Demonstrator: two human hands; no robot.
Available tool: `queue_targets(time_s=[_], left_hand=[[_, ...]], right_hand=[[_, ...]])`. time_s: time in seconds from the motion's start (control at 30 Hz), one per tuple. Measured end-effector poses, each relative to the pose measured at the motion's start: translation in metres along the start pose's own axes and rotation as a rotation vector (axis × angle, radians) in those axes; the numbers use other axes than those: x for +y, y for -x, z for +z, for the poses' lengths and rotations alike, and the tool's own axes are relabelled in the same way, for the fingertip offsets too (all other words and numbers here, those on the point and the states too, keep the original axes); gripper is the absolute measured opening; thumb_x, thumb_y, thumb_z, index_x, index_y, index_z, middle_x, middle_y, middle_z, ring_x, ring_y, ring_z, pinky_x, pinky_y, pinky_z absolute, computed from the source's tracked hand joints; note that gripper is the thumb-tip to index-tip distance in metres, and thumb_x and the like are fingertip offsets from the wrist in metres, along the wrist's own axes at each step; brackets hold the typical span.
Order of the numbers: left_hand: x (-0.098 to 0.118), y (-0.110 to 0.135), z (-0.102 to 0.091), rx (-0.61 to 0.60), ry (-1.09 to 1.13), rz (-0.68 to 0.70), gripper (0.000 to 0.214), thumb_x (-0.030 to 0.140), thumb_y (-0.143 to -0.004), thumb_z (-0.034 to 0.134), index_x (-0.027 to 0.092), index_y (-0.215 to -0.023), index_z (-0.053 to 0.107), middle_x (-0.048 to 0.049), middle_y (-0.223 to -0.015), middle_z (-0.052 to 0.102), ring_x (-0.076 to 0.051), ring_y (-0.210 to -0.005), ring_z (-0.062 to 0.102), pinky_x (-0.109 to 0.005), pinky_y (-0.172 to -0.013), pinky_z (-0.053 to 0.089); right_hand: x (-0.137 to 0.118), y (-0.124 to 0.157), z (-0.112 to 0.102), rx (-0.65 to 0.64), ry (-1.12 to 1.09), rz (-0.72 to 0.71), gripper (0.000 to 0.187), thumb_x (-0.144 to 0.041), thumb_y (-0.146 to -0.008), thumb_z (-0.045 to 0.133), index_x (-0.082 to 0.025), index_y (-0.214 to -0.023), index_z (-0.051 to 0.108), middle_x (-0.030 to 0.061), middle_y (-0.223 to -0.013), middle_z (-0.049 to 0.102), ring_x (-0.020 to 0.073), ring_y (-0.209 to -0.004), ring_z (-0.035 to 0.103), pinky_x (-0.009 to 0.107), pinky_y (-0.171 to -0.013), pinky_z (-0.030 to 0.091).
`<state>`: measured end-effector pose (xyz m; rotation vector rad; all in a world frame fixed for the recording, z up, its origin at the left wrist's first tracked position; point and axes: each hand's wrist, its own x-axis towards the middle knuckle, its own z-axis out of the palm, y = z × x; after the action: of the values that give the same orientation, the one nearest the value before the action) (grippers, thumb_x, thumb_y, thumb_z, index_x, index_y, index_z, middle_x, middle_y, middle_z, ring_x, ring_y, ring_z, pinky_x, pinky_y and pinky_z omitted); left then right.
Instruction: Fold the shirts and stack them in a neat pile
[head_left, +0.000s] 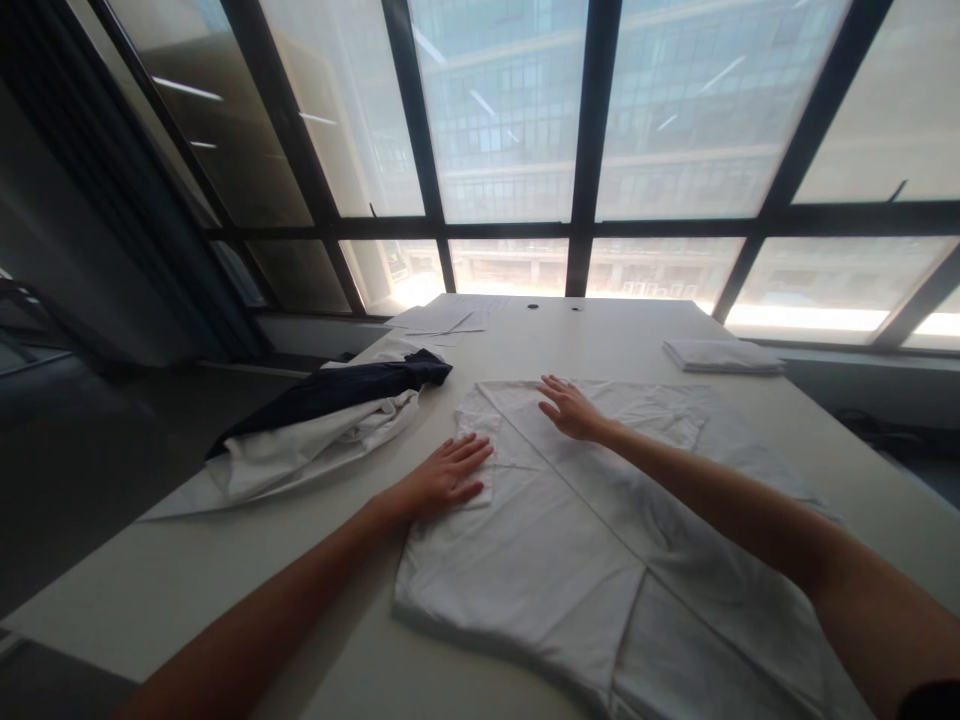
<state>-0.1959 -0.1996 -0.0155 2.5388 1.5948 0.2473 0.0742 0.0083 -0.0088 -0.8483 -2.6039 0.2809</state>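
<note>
Think of the white garment (pixel 540 565) as a clock, with 12 pointing to the windows (pixel 510 110). It lies in front of you on the white table (pixel 322 610), and its near end runs out of view at 6. Your left hand (pixel 454 475) lies flat on a small flap at 10, fingers a little spread. Your right hand (pixel 568 408) is at 12, palm down, fingers spread too. I can't tell how hard it is pushing. Neither hand is pinching anything.

The cloth looks thin and slippy, so a hard push could bunch it up. There are wrinkles toward 2, and pressing on them could squash them into creases. If your left hand slides, the flap could twist. Your right arm reaches over the cloth from 4, so if it drops, it could drag that side crooked.

Farther out at 10, the dark garment (pixel 330 395) and the pale garment (pixel 315 455) lie along the table's edge. A bump from your left elbow might tip them off.
</note>
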Motion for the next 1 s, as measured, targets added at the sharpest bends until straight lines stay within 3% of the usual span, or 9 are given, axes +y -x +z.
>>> queue_targets(time_s=[0.13, 0.27, 0.37, 0.53, 0.7, 0.83, 1.0], left_hand=[[0.000, -0.001, -0.003, -0.005, 0.011, -0.003, 0.060, 0.051, -0.103, 0.046, 0.034, -0.158, 0.030, -0.0078, -0.163, 0.030, -0.031, -0.152, 0.022, -0.055, -0.122, 0.017], [-0.003, -0.002, -0.013, -0.083, 0.004, -0.028, 0.064, 0.057, -0.102, 0.043, 0.034, -0.159, 0.028, -0.0063, -0.165, 0.026, -0.030, -0.154, 0.016, -0.055, -0.122, 0.010], [-0.006, -0.010, -0.024, -0.096, 0.014, -0.032, 0.065, 0.061, -0.100, 0.045, 0.032, -0.156, 0.036, -0.0084, -0.161, 0.035, -0.030, -0.152, 0.025, -0.055, -0.122, 0.010], [-0.009, -0.052, -0.025, 0.104, -0.052, -0.150, 0.055, 0.051, -0.105, 0.036, 0.021, -0.148, 0.049, -0.0158, -0.151, 0.050, -0.030, -0.144, 0.041, -0.056, -0.120, 0.021], [-0.008, -0.088, -0.001, 0.080, -0.148, -0.293, 0.057, 0.045, -0.104, 0.036, 0.011, -0.149, 0.045, -0.0226, -0.155, 0.041, -0.032, -0.147, 0.034, -0.058, -0.119, 0.023], [-0.012, -0.087, 0.011, 0.081, -0.157, -0.306, 0.058, 0.045, -0.104, 0.035, 0.012, -0.152, 0.041, -0.0211, -0.158, 0.037, -0.030, -0.149, 0.031, -0.056, -0.120, 0.022], [-0.014, -0.080, 0.011, 0.067, -0.189, -0.312, 0.057, 0.046, -0.104, 0.033, 0.017, -0.153, 0.041, -0.0177, -0.160, 0.035, -0.030, -0.150, 0.029, -0.057, -0.119, 0.022]], right_hand=[[0.039, 0.049, -0.015, -0.067, 0.048, -0.001, 0.054, -0.041, -0.103, 0.038, -0.021, -0.152, 0.044, 0.0124, -0.164, 0.029, 0.0256, -0.153, 0.019, 0.054, -0.121, 0.019], [0.069, 0.090, -0.026, -0.112, 0.076, 0.031, 0.056, -0.044, -0.102, 0.036, -0.020, -0.152, 0.044, 0.0134, -0.163, 0.030, 0.0265, -0.153, 0.019, 0.054, -0.121, 0.019], [0.085, 0.109, -0.032, -0.107, 0.082, 0.062, 0.055, -0.044, -0.102, 0.036, -0.021, -0.151, 0.047, 0.0140, -0.162, 0.032, 0.0281, -0.152, 0.023, 0.054, -0.121, 0.022], [0.094, 0.119, -0.033, -0.069, 0.092, 0.077, 0.053, -0.042, -0.102, 0.037, -0.021, -0.148, 0.050, 0.0141, -0.160, 0.036, 0.0283, -0.150, 0.028, 0.053, -0.120, 0.026], [0.089, 0.119, -0.031, -0.043, 0.091, 0.108, 0.054, -0.041, -0.101, 0.039, -0.017, -0.147, 0.052, 0.0149, -0.158, 0.039, 0.0284, -0.149, 0.030, 0.051, -0.121, 0.026], [0.088, 0.119, -0.032, -0.001, 0.076, 0.131, 0.053, -0.039, -0.098, 0.042, -0.019, -0.146, 0.053, 0.0138, -0.155, 0.043, 0.0275, -0.147, 0.035, 0.048, -0.121, 0.029], [0.091, 0.119, -0.030, -0.011, 0.080, 0.123, 0.053, -0.039, -0.099, 0.041, -0.019, -0.146, 0.054, 0.0150, -0.155, 0.044, 0.0282, -0.146, 0.036, 0.050, -0.121, 0.030]])
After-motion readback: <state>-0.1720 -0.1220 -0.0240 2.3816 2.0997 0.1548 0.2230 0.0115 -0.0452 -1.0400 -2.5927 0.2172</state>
